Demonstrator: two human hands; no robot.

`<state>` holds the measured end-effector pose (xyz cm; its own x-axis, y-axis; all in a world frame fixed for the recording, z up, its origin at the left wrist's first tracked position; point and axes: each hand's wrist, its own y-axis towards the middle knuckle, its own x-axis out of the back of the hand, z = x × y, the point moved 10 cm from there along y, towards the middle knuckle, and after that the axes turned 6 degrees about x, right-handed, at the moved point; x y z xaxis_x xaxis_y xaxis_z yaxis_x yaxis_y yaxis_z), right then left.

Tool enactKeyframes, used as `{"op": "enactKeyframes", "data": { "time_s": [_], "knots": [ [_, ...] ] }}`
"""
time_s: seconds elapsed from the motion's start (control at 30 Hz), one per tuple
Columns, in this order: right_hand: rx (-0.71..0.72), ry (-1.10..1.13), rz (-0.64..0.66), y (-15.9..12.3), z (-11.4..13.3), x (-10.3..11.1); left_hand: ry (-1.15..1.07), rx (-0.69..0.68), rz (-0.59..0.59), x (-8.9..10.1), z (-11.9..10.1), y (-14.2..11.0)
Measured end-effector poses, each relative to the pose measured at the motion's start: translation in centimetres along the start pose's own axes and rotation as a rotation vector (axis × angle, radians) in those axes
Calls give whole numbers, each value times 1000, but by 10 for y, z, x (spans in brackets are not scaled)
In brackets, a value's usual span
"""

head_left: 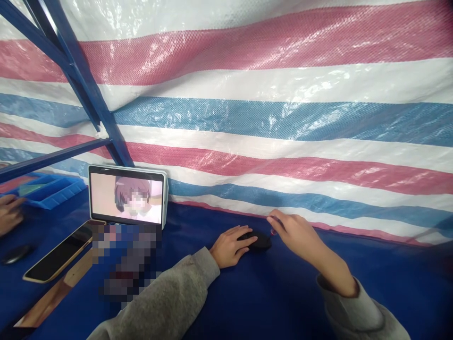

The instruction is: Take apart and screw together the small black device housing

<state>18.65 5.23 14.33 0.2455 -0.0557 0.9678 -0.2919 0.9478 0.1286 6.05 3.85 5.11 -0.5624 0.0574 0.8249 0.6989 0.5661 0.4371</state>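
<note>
Mouse [262,242], lower centre of frame; my left hand [229,246] grips its left end; my right hand [296,232] pinches a tool [272,232] at its right end.

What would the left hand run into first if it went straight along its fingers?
The black mouse-like object under the left hand's fingertips; just beyond, probably the small tool in the right hand, though depth is unclear.
</note>
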Motion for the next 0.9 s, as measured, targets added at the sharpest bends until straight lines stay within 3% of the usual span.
{"op": "enactKeyframes", "data": {
  "time_s": [0.2, 0.43, 0.67, 0.9],
  "knots": [
    [40, -12, -35, -1, 4, 5, 4, -9, -2, 0, -1, 0],
    [-17, -18, -20, 0, -3, 2, 0, -9, -3, 0, 0, 0],
    [77, 52, -34, -1, 7, 4, -4, 1, -3, 0, 0, 0],
    [-24, 36, -2, 0, -2, 0, 2, 5, -1, 1, 0, 1]
  ]
}}
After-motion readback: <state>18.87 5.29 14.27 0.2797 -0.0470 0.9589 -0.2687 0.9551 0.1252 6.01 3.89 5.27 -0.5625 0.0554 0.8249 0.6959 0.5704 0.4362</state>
